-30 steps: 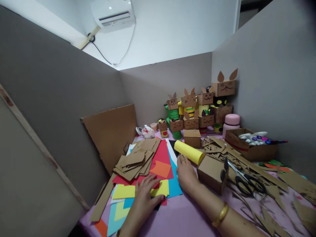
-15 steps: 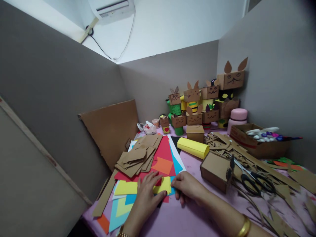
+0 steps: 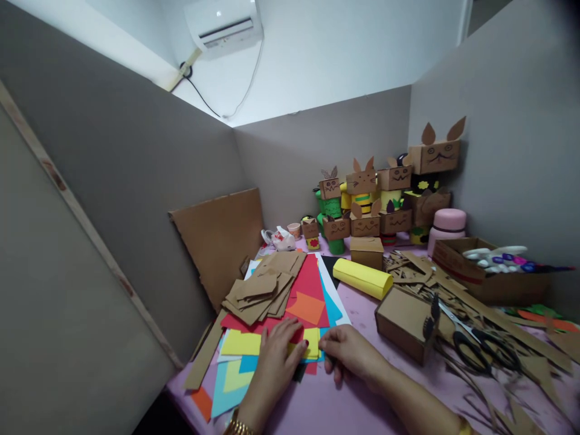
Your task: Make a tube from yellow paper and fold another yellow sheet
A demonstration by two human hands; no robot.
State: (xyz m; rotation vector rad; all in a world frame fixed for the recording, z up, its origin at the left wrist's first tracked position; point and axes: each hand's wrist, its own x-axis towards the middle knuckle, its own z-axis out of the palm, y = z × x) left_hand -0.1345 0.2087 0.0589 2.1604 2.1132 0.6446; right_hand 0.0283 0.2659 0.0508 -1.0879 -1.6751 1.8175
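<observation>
A yellow paper strip (image 3: pixel 240 343) lies across the sheets at the near middle of the table, its right end doubled in layers. My left hand (image 3: pixel 280 356) rests flat over its middle, fingers stretched out and slightly apart. At the right end of the strip, my right hand (image 3: pixel 347 350) has thumb and forefinger pinched at the paper's edge, the other fingers curled under. Beneath lie red paper (image 3: pixel 310 275), an orange piece (image 3: pixel 307 307) and blue sheets (image 3: pixel 222 386). Part of the strip is hidden by my left hand.
Cardboard pieces (image 3: pixel 258 287) are stacked left of the red paper. To the right are a cardboard box (image 3: pixel 401 317), a yellow paper roll (image 3: pixel 362 278), scissors (image 3: pixel 473 338) among scraps, and a box of markers (image 3: pixel 489 284). Cardboard animal figures (image 3: pixel 362 226) stand at the back.
The view has tilted and shifted, so everything appears a little lower and further right. Both hands stay in nearly the same place on the yellow strip.
</observation>
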